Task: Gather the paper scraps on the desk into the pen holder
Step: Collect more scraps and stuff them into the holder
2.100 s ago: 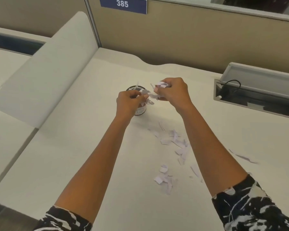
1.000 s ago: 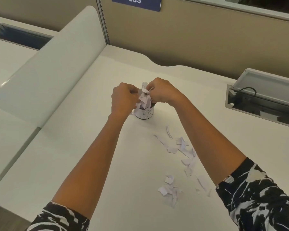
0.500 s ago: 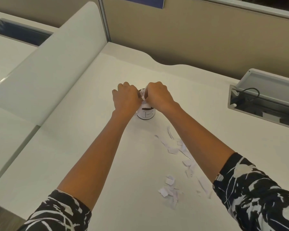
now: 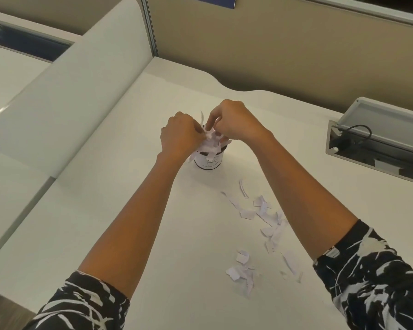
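Note:
A small white pen holder (image 4: 209, 161) with a dark rim stands on the white desk (image 4: 105, 222). A bunch of white paper scraps (image 4: 211, 142) sticks out of its top. My left hand (image 4: 180, 135) and my right hand (image 4: 231, 122) meet just above the holder, and the curled fingers of both pinch this bunch. Several loose paper scraps (image 4: 262, 210) lie in a trail on the desk under my right forearm. A smaller heap of scraps (image 4: 242, 267) lies nearer to me.
A white curved divider panel (image 4: 65, 91) rises along the desk's left side. A beige partition wall (image 4: 284, 44) closes the back. An open cable tray (image 4: 377, 144) with a black cable sits at the right edge.
Both hands came together tight over the holder half a second ago; now they have lifted slightly and parted a little, and more of the scrap bunch shows between them.

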Available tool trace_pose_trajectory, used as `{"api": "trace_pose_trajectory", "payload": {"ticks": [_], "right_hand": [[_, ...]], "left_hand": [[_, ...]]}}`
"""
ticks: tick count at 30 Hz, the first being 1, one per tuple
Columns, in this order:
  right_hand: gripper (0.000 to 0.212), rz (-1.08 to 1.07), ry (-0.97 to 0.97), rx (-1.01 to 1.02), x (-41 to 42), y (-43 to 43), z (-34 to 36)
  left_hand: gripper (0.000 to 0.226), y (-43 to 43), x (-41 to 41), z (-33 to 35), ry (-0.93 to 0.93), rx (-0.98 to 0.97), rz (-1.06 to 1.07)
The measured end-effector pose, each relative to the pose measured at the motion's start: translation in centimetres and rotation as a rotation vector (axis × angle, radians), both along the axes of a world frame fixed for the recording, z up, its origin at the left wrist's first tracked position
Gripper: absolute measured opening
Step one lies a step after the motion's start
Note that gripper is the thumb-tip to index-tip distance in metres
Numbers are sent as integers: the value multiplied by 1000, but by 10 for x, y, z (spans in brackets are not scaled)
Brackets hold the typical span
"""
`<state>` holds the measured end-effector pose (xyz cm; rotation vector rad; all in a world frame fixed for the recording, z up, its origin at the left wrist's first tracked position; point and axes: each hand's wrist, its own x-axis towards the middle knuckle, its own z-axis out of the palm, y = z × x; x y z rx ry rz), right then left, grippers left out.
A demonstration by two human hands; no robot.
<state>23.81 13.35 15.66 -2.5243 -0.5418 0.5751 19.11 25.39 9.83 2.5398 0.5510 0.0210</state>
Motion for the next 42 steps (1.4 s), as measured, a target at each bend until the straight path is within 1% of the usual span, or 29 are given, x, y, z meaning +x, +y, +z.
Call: {"api": "trace_pose_trajectory", "payload": {"ticks": [3,6,8,10,12,13,16,18,20,22,24,28,34,38,40,42], "right_hand": [[24,-87,30,75,3,-1,-1],[19,-136,45,112,6,-3,-5],[20,-157,13,127,7,-5,-8],[22,-157,-39,98,9,-7,-10],[18,-139,-37,14,10,-10,-11],[19,-122,-3,-28,9,-11,-11],[43,-50,97,-137,3,-11,-15],[45,-28,59,-183,-1,-8,-23],[37,-16,-40,-187,-4,-4,-32],[26,14,-142,-148,-7,1,-39],[19,38,-204,-90,-10,4,-44],[16,14,-208,-48,-12,5,-48],[18,84,-311,-204,-13,11,-54],[24,167,-311,-272,-12,13,-55],[24,194,-261,-292,-10,13,-52],[24,175,-186,-265,-7,11,-46]], "left_hand": [[12,4,1,-2,-45,-12,9],[31,11,3,-4,-52,-94,22],[38,16,5,-5,-65,-171,33],[42,19,8,-5,-85,-207,43],[45,21,12,-6,-76,-207,36],[45,21,15,-7,-54,-207,24],[46,20,21,-12,10,-254,-41],[43,17,20,-16,-3,-275,-76],[34,13,15,-19,-78,-238,-88],[26,10,10,-22,-154,-174,-96],[22,10,6,-25,-175,-119,-117],[20,16,1,-29,-110,-102,-128],[30,15,6,-23,129,-111,-180],[33,12,7,-15,278,-143,-202],[38,12,6,-13,276,-177,-218],[44,14,5,-11,208,-287,-192]]}}
